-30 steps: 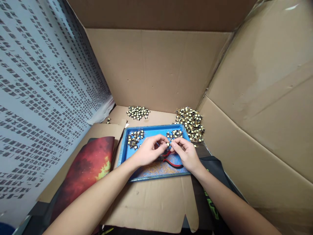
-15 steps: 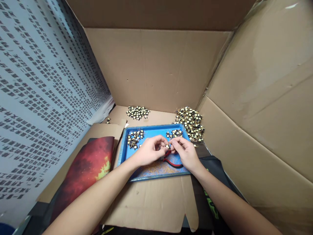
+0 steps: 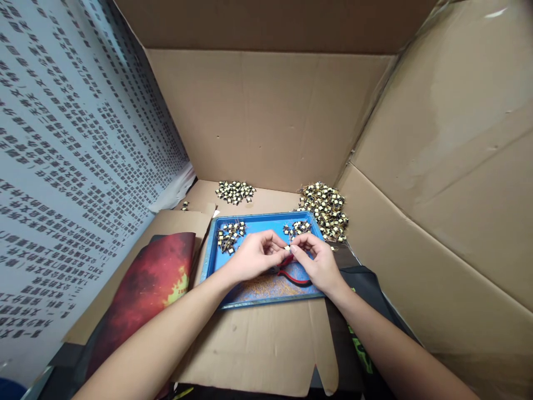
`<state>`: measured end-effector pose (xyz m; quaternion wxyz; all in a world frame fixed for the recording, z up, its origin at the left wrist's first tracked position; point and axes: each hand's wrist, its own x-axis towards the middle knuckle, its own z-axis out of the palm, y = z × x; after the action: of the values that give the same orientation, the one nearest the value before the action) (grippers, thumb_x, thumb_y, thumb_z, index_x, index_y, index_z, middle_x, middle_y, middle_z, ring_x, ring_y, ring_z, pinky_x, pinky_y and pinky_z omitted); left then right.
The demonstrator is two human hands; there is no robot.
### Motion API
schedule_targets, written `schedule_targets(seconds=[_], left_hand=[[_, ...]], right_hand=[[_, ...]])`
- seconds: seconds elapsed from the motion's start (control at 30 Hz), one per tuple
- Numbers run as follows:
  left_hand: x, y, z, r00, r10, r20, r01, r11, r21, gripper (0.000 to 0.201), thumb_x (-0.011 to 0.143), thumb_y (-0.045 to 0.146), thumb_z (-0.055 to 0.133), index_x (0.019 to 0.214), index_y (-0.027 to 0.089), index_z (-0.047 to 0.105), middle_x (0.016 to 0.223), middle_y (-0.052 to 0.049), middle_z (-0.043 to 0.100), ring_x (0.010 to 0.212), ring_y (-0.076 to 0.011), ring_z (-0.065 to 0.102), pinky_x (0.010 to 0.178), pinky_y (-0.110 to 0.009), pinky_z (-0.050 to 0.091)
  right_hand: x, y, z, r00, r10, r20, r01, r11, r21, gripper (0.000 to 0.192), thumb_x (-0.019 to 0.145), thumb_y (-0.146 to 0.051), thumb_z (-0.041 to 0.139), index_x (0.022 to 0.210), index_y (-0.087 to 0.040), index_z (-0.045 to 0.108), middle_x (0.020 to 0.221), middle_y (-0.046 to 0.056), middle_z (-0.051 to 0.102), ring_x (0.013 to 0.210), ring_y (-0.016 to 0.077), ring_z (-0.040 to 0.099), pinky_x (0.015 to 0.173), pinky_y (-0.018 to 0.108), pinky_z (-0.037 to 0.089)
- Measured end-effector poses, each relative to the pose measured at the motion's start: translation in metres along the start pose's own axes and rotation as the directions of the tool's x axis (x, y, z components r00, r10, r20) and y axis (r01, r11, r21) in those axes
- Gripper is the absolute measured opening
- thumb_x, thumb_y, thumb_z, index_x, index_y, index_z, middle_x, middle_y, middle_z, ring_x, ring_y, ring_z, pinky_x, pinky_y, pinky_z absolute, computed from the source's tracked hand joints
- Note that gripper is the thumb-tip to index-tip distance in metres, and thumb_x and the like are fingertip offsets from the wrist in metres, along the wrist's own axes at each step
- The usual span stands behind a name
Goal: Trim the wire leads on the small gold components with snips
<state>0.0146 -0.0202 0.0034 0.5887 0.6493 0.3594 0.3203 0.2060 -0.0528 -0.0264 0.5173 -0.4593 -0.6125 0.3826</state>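
Note:
Over the blue tray (image 3: 254, 303), my left hand (image 3: 259, 253) is closed on a small yellow-and-black transformer (image 3: 287, 248), pinched between thumb and fingertips. My right hand (image 3: 315, 260) is closed too, its thumb and forefinger pressed against the same transformer from the right; whether they pinch its thin wire is too small to tell. Beneath the hands lie pliers with red-and-black handles (image 3: 296, 279), their jaws partly hidden. Inside the tray, similar transformers form a cluster at the left (image 3: 228, 238) and another cluster at the back right (image 3: 297, 228). Copper-coloured wire scraps (image 3: 262, 288) cover the tray's front.
Behind the tray stand a pile of transformers at the left (image 3: 235, 191) and a bigger, wire-covered pile at the right (image 3: 325, 211). Cardboard walls (image 3: 266, 111) enclose the back and right. A red patterned mat (image 3: 154, 272) lies left, a black cloth (image 3: 362, 278) right.
My right fingertips have shifted slightly and now close over more of the transformer's right side. My left hand keeps its pinch almost unmoved.

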Motion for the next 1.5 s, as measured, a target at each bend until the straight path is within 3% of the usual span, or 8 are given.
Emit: schedule_targets(seconds=[0.27, 0.53, 0.87, 1.5], left_hand=[[0.0006, -0.0037, -0.0011, 0.999, 0.034, 0.017, -0.034, 0.999, -0.025, 0.038, 0.084, 0.044, 0.081, 0.088, 0.013, 0.061, 0.073, -0.002, 0.068, 0.062, -0.0118, 0.061, 0.062, -0.025, 0.048], [0.0010, -0.0020, -0.0015, 0.998, 0.064, -0.003, -0.064, 0.996, -0.065, 0.036, 0.085, 0.043, 0.080, 0.088, 0.013, 0.061, 0.078, -0.003, 0.069, 0.067, -0.0116, 0.061, 0.066, -0.025, 0.049], [0.0012, 0.0006, -0.0023, 0.998, 0.052, -0.030, -0.054, 0.997, -0.060, 0.037, 0.083, 0.044, 0.082, 0.089, 0.013, 0.062, 0.074, -0.001, 0.066, 0.063, -0.0101, 0.057, 0.063, -0.024, 0.045], [-0.0012, -0.0012, -0.0023, 0.996, 0.076, 0.055, -0.078, 0.996, 0.034, 0.034, 0.088, 0.043, 0.077, 0.087, 0.014, 0.061, 0.072, -0.001, 0.066, 0.062, -0.0110, 0.057, 0.062, -0.024, 0.045]], right_hand=[[0.0005, 0.0029, -0.0005, 1.000, 0.002, -0.019, -0.003, 1.000, -0.020, 0.020, 0.095, -0.038, 0.064, 0.085, -0.020, 0.064, 0.079, 0.002, 0.064, 0.072, 0.0167, 0.059, 0.067, 0.028, 0.051], [0.0041, 0.0046, -0.0017, 0.994, 0.107, -0.010, -0.104, 0.982, 0.160, 0.033, 0.091, -0.053, 0.069, 0.087, -0.021, 0.063, 0.077, 0.002, 0.065, 0.068, 0.0166, 0.062, 0.064, 0.027, 0.056], [0.0017, 0.0004, -0.0024, 0.999, 0.003, -0.043, -0.005, 0.999, -0.050, 0.021, 0.093, -0.038, 0.065, 0.084, -0.020, 0.068, 0.078, 0.004, 0.069, 0.069, 0.0183, 0.062, 0.066, 0.030, 0.052], [0.0010, -0.0035, 0.0000, 0.994, -0.037, -0.100, 0.022, 0.990, -0.138, 0.013, 0.080, -0.024, 0.066, 0.067, -0.021, 0.064, 0.063, 0.000, 0.063, 0.059, 0.0158, 0.054, 0.055, 0.027, 0.044]])
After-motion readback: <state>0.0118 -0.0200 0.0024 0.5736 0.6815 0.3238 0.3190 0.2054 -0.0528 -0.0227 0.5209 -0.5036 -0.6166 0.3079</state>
